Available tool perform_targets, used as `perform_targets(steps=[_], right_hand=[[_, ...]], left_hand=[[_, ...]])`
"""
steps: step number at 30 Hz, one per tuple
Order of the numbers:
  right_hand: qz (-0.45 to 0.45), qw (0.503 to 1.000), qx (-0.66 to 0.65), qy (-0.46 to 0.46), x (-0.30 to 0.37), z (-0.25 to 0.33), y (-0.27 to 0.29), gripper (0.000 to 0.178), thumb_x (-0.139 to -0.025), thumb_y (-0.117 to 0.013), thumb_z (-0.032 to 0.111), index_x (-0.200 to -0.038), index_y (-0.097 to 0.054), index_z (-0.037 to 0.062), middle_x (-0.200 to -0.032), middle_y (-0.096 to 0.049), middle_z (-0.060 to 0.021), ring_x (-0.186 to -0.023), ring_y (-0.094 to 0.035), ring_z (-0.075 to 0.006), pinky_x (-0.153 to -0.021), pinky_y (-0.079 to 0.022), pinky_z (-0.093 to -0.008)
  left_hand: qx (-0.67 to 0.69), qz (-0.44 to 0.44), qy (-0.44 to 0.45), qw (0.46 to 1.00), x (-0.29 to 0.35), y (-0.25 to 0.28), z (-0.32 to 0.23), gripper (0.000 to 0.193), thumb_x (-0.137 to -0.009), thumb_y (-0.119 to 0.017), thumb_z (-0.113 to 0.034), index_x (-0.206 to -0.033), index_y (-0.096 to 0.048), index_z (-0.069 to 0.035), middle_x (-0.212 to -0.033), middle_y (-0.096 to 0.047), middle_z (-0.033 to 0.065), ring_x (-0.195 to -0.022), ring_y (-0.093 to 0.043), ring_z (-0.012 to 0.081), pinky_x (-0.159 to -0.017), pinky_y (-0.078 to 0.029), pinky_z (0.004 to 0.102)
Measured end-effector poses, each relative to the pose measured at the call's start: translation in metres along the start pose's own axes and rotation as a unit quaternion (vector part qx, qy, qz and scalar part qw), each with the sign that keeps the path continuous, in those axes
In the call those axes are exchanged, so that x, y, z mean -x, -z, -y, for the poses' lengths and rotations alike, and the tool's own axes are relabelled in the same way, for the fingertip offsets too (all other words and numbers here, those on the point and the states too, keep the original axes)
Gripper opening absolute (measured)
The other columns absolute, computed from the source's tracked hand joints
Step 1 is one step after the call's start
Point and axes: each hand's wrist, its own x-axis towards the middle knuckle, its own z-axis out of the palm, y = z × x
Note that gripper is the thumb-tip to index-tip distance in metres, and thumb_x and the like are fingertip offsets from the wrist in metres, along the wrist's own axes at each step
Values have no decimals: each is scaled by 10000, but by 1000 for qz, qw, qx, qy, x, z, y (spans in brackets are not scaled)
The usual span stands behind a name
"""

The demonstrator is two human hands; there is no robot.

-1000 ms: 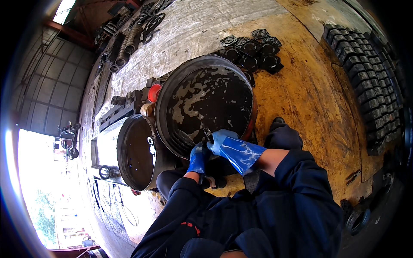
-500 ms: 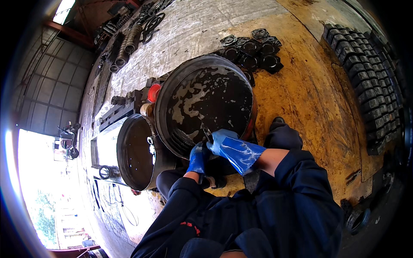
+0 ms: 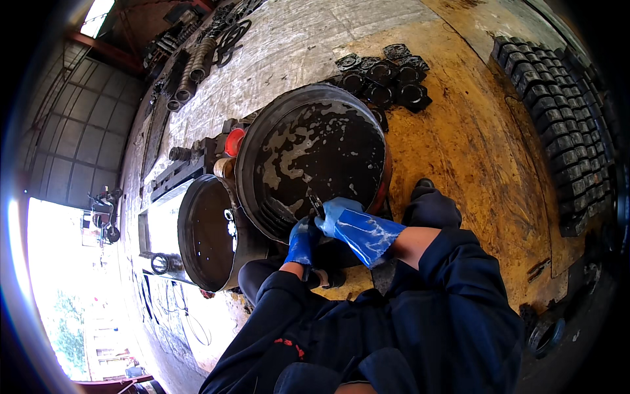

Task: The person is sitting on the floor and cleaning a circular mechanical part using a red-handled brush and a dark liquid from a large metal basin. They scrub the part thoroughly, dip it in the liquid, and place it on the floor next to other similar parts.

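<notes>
A large round drum (image 3: 246, 148) stands in front of me, holding dark liquid with patches of pale foam. Over its near edge, my right hand (image 3: 341, 215) in a blue rubber glove closes around a small dark metal piece (image 3: 317, 206), which sticks out past the fingers over the liquid. Pressed close beside it on the left is my left hand (image 3: 304, 238), also gloved in blue and curled; what it grips is hidden. Ridged dark edges (image 3: 277, 211) show inside the drum, just left of the hands.
A second, smaller drum (image 3: 188, 226) with dark liquid stands to the left. Between the drums' far sides sits a red round thing (image 3: 234, 141). Several black greasy ring-shaped parts (image 3: 380, 72) lie beyond the big drum. Rows of dark blocky track-like parts (image 3: 548, 125) line the right side.
</notes>
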Motion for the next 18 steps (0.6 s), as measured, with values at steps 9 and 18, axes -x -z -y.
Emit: perform_targets(steps=[9, 18], right_hand=[[-7, 1000, 1, -4, 0, 0, -1, 457, -924, -579, 468, -1125, -698, 75, -1035, -725, -142, -991, -697, -309, -891, -549, -409], [32, 994, -95, -46, -3, -11, 13, 574, -876, -613, 505, -1185, -674, 25, -1120, -706, -182, -1050, -677, -339, -947, -520, -409]], left_hand=[[104, -16, 16, 994, 8, 0, -2, 353, -891, -578, -373, -1053, -729, -98, -1109, -700, 173, -1092, -638, 350, -910, -511, 439], [95, 10, 26, 995, 16, -7, -32, 325, -891, -602, -356, -1064, -723, -109, -1079, -705, 186, -1055, -650, 369, -881, -514, 442]])
